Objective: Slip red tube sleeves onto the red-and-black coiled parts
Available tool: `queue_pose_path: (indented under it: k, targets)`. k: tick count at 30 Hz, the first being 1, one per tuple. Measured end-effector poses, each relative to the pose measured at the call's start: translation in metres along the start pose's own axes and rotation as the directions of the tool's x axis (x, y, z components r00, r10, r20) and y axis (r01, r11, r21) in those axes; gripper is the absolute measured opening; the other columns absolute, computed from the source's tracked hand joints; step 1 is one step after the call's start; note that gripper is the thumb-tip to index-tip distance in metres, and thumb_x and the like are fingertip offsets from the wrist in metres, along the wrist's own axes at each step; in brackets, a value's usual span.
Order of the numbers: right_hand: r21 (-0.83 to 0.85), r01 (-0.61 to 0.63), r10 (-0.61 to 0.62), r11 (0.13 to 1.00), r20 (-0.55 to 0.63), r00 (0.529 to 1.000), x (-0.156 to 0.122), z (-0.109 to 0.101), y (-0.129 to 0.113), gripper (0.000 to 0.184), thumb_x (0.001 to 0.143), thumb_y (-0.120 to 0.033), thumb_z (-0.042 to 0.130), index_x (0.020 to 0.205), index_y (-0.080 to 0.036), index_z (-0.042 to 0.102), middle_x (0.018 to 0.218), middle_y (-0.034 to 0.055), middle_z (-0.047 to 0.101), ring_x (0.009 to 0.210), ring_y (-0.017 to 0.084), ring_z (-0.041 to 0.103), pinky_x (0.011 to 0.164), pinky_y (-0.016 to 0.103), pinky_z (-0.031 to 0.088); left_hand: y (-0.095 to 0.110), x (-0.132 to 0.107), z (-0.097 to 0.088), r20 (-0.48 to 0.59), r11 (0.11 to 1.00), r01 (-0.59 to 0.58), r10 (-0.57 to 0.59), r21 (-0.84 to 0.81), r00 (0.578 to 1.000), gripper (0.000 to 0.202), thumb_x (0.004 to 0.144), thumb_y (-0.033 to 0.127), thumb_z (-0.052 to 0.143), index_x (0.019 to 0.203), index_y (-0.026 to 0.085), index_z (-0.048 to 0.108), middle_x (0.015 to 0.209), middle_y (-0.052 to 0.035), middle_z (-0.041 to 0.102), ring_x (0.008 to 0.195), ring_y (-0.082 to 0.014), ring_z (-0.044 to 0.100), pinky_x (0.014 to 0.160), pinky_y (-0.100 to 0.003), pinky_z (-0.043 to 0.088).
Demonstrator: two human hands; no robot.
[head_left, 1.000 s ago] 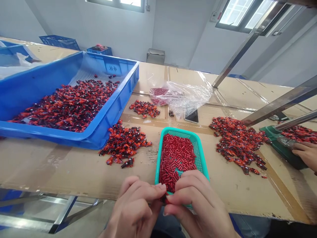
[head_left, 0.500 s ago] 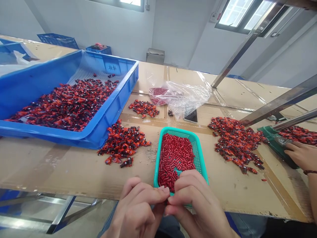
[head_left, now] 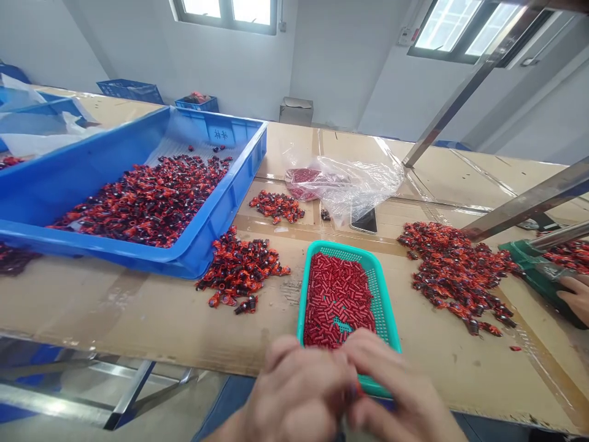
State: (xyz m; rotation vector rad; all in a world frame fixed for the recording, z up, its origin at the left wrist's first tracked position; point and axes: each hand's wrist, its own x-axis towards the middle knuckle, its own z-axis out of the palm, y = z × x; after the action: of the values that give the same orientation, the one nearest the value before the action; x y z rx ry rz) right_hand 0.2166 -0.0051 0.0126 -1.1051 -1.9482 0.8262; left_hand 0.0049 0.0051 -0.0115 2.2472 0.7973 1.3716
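Observation:
My left hand (head_left: 294, 393) and my right hand (head_left: 400, 396) meet at the bottom of the view, just over the near end of a teal basket (head_left: 385, 294). Both are blurred by motion, with fingers curled and fingertips pressed together. A small dark red part shows between them. The basket holds many short red tubes (head_left: 338, 298). A loose pile of red-and-black parts (head_left: 242, 270) lies on the cardboard to the left of the basket. A larger pile of the same parts (head_left: 455, 270) lies to its right.
A big blue crate (head_left: 221, 202) at left holds many red-and-black parts (head_left: 147, 196). Behind the basket lie a small pile (head_left: 277, 205), a clear plastic bag (head_left: 359, 181) and a phone (head_left: 365, 219). Another person's hand (head_left: 575, 294) rests on a green tool (head_left: 529, 267) at right, under slanted metal bars (head_left: 529, 199).
My hands have slid right and lower in the view and are now blurred. The camera tilted, so the table sits lower in the view. The other person's hand drew back to the right.

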Motion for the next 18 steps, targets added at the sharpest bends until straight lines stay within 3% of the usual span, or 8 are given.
queue_pose_path:
  k: [1, 3, 5, 8, 10, 14, 16, 18]
  targets:
    - [-0.097, -0.038, 0.032, 0.995, -0.059, 0.998, -0.003, -0.010, 0.013, 0.033, 0.104, -0.053, 0.057, 0.112, -0.025, 0.072, 0.095, 0.0077, 0.075, 0.086, 0.023, 0.072, 0.074, 0.032, 0.060, -0.014, 0.011, 0.001, 0.011, 0.990, -0.101, 0.100, 0.094, 0.995, 0.018, 0.100, 0.012, 0.061, 0.113, 0.025, 0.060, 0.110, -0.0047, 0.084, 0.099, -0.0195, 0.079, 0.094, -0.034, 0.049]
    - [-0.383, -0.169, 0.088, 0.908, -0.219, 0.972, -0.013, -0.036, 0.047, 0.034, 0.105, -0.052, 0.055, 0.120, -0.026, 0.072, 0.104, 0.0089, 0.077, 0.092, 0.024, 0.074, 0.078, 0.034, 0.060, -0.045, 0.031, 0.002, 0.088, 0.950, -0.037, 0.010, 0.309, 0.996, 0.014, 0.100, 0.010, 0.059, 0.102, 0.024, 0.057, 0.113, -0.0045, 0.082, 0.108, -0.0203, 0.075, 0.098, -0.036, 0.040]
    - [-0.654, -0.331, 0.031, 0.680, -0.426, 0.904, -0.027, -0.065, 0.086, 0.055, 0.103, -0.069, 0.045, 0.107, -0.024, 0.076, 0.097, 0.0103, 0.078, 0.087, 0.027, 0.072, 0.080, 0.041, 0.058, -0.075, 0.043, 0.000, 0.113, 0.912, 0.048, -0.103, 0.408, 0.988, 0.016, 0.099, 0.008, 0.057, 0.102, 0.023, 0.062, 0.109, -0.0045, 0.082, 0.109, -0.0246, 0.072, 0.100, -0.041, 0.035]
    - [-0.707, -0.473, 0.020, 0.525, -0.545, 0.838, -0.044, -0.102, 0.134, 0.080, 0.095, -0.085, 0.034, 0.093, -0.018, 0.078, 0.085, 0.0183, 0.073, 0.082, 0.036, 0.066, 0.080, 0.055, 0.051, -0.111, 0.050, -0.001, 0.144, 0.885, 0.103, -0.187, 0.454, 0.972, 0.020, 0.094, 0.007, 0.058, 0.103, 0.022, 0.068, 0.102, -0.0095, 0.081, 0.115, -0.0327, 0.066, 0.105, -0.051, 0.031]
    - [-0.714, -0.510, 0.019, 0.480, -0.573, 0.820, -0.048, -0.115, 0.149, 0.088, 0.093, -0.087, 0.030, 0.089, -0.014, 0.078, 0.079, 0.0205, 0.068, 0.079, 0.039, 0.062, 0.077, 0.060, 0.049, -0.125, 0.052, 0.001, 0.170, 0.890, 0.112, -0.206, 0.442, 0.964, 0.025, 0.092, 0.004, 0.055, 0.100, 0.023, 0.070, 0.099, -0.0106, 0.081, 0.117, -0.0344, 0.065, 0.107, -0.056, 0.030]
    - [-0.741, -0.483, -0.040, 0.466, -0.563, 0.826, -0.041, -0.106, 0.132, 0.076, 0.100, -0.073, 0.037, 0.111, -0.008, 0.075, 0.095, 0.0240, 0.068, 0.092, 0.041, 0.062, 0.083, 0.062, 0.049, -0.129, 0.055, 0.002, 0.184, 0.930, 0.132, -0.204, 0.343, 0.962, 0.039, 0.092, 0.000, 0.049, 0.108, 0.025, 0.074, 0.104, -0.0093, 0.081, 0.115, -0.0325, 0.066, 0.109, -0.059, 0.028]
    - [-0.766, -0.388, -0.065, 0.512, -0.486, 0.872, -0.033, -0.087, 0.108, 0.054, 0.104, -0.058, 0.045, 0.119, -0.015, 0.072, 0.105, 0.0207, 0.069, 0.101, 0.037, 0.064, 0.090, 0.055, 0.051, -0.123, 0.056, -0.001, 0.160, 0.952, 0.152, -0.199, 0.264, 0.967, 0.036, 0.097, 0.006, 0.052, 0.116, 0.027, 0.074, 0.110, -0.0080, 0.080, 0.112, -0.0295, 0.068, 0.109, -0.055, 0.033]
    - [-0.767, -0.222, -0.047, 0.602, -0.311, 0.949, -0.024, -0.063, 0.083, 0.032, 0.106, -0.044, 0.051, 0.116, -0.023, 0.073, 0.107, 0.0140, 0.072, 0.103, 0.030, 0.067, 0.091, 0.046, 0.055, -0.112, 0.057, -0.006, 0.125, 0.971, 0.180, -0.201, 0.160, 0.972, 0.032, 0.101, 0.013, 0.054, 0.121, 0.027, 0.073, 0.115, -0.0067, 0.078, 0.110, -0.0249, 0.069, 0.104, -0.046, 0.043]
